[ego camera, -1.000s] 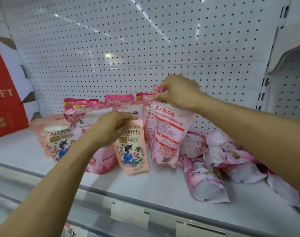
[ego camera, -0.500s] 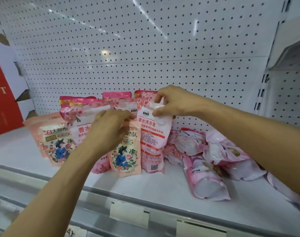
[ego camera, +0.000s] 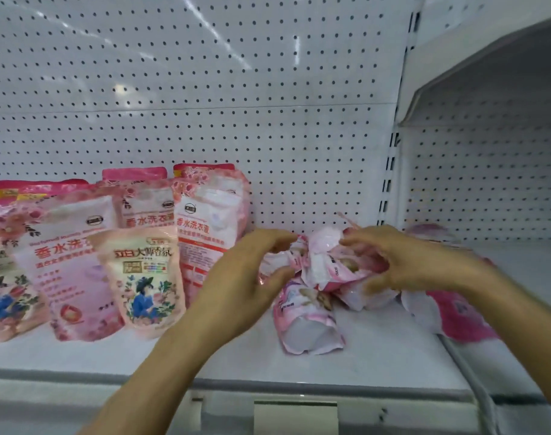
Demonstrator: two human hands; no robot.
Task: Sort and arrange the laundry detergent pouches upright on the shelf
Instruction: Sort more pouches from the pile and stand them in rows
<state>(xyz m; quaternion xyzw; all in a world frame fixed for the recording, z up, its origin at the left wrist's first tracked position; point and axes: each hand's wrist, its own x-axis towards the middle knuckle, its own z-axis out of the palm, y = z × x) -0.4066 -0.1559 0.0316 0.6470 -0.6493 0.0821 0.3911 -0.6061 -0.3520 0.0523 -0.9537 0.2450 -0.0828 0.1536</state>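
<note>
Several pink and peach detergent pouches stand upright at the left of the white shelf (ego camera: 380,350); the rightmost is a pink-white pouch (ego camera: 206,237), and a peach pouch with a blue figure (ego camera: 145,277) stands in front. A heap of pouches lies flat in the middle. My right hand (ego camera: 405,262) curls its fingers and thumb round a crumpled pink-white pouch (ego camera: 326,265) on top of the heap. My left hand (ego camera: 242,281) hovers at the heap's left side with curved fingers and holds nothing. Another pouch (ego camera: 307,321) lies in front, below both hands.
A perforated white back panel (ego camera: 267,136) closes the shelf behind. More pink pouches (ego camera: 456,312) lie at the right under my right forearm. A shelf upright (ego camera: 390,171) divides off the neighbouring bay. A price-tag rail (ego camera: 296,412) runs along the front edge.
Both hands let go of the upright pouches at the left and moved right to the heap. The pink-white pouch now stands in the row. The view has shifted right.
</note>
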